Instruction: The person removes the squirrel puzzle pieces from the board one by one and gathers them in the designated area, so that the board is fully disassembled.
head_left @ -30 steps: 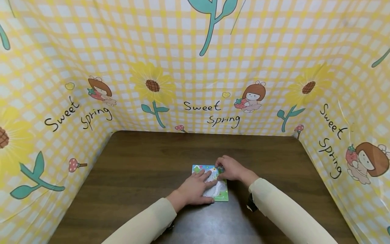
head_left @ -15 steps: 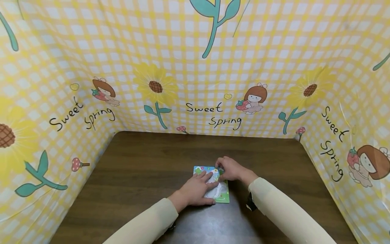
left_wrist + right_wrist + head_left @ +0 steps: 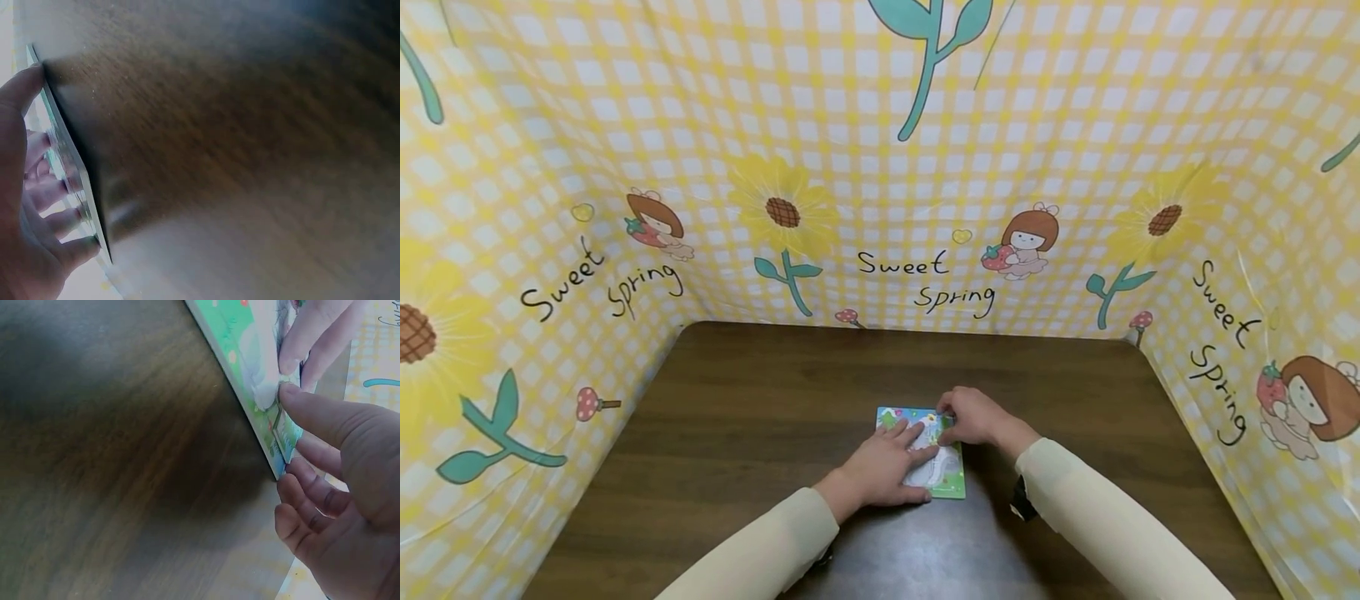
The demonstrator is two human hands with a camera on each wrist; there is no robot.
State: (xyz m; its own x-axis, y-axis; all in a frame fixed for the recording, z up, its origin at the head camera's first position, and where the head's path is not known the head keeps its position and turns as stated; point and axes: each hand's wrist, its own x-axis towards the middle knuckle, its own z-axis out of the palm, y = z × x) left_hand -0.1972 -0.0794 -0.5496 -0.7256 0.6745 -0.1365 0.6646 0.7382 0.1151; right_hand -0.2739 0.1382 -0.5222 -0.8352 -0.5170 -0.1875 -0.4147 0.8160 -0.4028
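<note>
A small jigsaw puzzle board (image 3: 953, 485), with a green and blue border and a pale figure, lies flat on the brown table. My left hand (image 3: 883, 467) rests across its left part with fingers spread, covering much of the picture. In the left wrist view the thumb and fingers reach over the board's edge (image 3: 85, 178). At the far right corner, my right hand (image 3: 977, 419) pinches a puzzle piece (image 3: 288, 434) between thumb and fingers. The right wrist view shows that piece raised slightly above the board along one side; its far part is hidden behind the fingers.
The wood-grain table (image 3: 760, 400) extends around the board on every side. A yellow checked cloth (image 3: 880, 192) printed with flowers and lettering hangs along the back, left and right of the table.
My right hand has shifted slightly to the right at the board's far corner. My left hand stays spread on the board. The whole head view has moved a little.
</note>
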